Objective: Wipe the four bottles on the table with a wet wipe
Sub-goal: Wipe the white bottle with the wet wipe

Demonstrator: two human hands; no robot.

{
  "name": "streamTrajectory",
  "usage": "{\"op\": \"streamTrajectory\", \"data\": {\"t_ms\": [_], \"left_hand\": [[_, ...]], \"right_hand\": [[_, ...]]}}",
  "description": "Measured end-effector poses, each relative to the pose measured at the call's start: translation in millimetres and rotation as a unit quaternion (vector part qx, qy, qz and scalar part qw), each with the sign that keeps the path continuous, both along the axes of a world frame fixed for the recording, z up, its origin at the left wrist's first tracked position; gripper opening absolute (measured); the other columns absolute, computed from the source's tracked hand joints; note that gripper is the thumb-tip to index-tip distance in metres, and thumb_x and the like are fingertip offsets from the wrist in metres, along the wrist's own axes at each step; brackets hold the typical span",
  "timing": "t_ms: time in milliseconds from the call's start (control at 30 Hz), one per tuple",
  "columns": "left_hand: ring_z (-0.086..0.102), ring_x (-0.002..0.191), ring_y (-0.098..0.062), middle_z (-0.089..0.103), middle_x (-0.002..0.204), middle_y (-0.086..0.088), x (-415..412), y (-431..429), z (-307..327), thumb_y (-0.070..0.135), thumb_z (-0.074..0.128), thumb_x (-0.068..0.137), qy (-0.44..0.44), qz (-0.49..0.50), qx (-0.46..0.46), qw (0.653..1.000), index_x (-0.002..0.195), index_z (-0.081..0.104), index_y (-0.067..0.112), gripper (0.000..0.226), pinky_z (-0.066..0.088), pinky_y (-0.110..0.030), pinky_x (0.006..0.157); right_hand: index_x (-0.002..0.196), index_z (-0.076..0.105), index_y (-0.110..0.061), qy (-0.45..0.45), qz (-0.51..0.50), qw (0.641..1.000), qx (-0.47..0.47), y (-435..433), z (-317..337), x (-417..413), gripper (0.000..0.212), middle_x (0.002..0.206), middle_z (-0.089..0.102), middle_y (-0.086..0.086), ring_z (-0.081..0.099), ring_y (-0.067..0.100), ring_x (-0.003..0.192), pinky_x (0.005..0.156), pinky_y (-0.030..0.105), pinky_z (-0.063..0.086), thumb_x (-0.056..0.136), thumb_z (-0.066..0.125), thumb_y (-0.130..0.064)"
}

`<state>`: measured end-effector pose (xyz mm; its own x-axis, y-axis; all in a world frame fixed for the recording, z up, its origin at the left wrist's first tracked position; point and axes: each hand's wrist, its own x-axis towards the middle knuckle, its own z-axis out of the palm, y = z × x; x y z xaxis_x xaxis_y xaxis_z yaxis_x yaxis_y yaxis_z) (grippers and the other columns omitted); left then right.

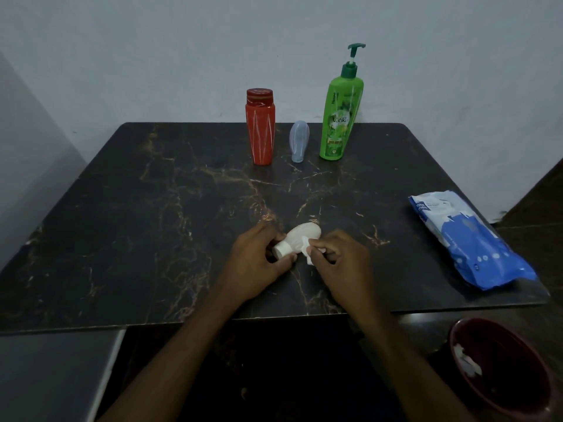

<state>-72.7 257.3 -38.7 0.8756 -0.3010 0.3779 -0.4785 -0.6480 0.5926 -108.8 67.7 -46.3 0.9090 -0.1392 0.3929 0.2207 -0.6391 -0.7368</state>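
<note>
Off the table's near right corner, at about five o'clock, a dark red bin (451,345) holds crumpled white scraps, probably spent wipes. At six o'clock on the dark marble table (152,223) the small white bottle (303,236) is on its side, cap toward the person; whether it rests on the top I cannot tell. The left hand (259,263) curls round its cap and neck, and the right hand (341,260) pinches a bunched wet wipe (306,249) against its shoulder. It looks like light, stiff plastic, likely slick once damp, so the neck seems the sound hold. Around four o'clock lies the soft blue wipe packet (469,242). At twelve o'clock stand the red bottle (260,129), a small grey-blue bottle (299,143) and the tall green pump bottle (339,117), which I judge top-heavy and best gripped round the body, not the pump.
</note>
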Motion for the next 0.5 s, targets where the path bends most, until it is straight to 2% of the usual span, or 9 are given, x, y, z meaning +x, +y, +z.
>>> {"op": "streamTrajectory", "data": {"t_ms": [200,400,500], "left_hand": [[0.062,0.085,-0.009,0.066,0.099,0.007,0.5,1.0,-2.0,0.033,0.085,0.078,0.004,0.001,0.000,1.000,0.104,0.072,0.016,0.034,0.052,-0.032,0.076],[0.063,0.088,-0.008,0.067,0.102,0.007,-0.3,1.2,-2.0,0.033,0.085,0.079,0.003,-0.008,-0.004,1.000,0.109,0.072,0.017,0.036,0.055,-0.036,0.077],[0.064,0.088,-0.010,0.068,0.101,0.005,0.1,0.8,-2.2,0.031,0.086,0.078,-0.002,-0.009,-0.003,1.000,0.106,0.072,0.016,0.035,0.054,-0.036,0.077]], "right_hand": [[0.093,0.077,-0.015,-0.013,0.021,0.999,-0.020,9.4,-1.4,-0.8,0.010,0.090,0.066,-0.006,0.060,0.004,0.076,0.070,0.004,0.041,0.083,0.076,-0.013],[0.095,0.075,-0.018,0.043,-0.028,0.996,-0.068,-22.8,3.1,17.6,0.008,0.091,0.063,-0.005,0.053,0.002,0.078,0.074,0.012,0.043,0.088,0.070,-0.019],[0.089,0.075,-0.020,0.012,-0.025,0.998,-0.059,-3.0,2.5,8.0,0.006,0.089,0.061,-0.009,0.055,0.002,0.078,0.073,0.005,0.039,0.086,0.072,-0.016]]}}
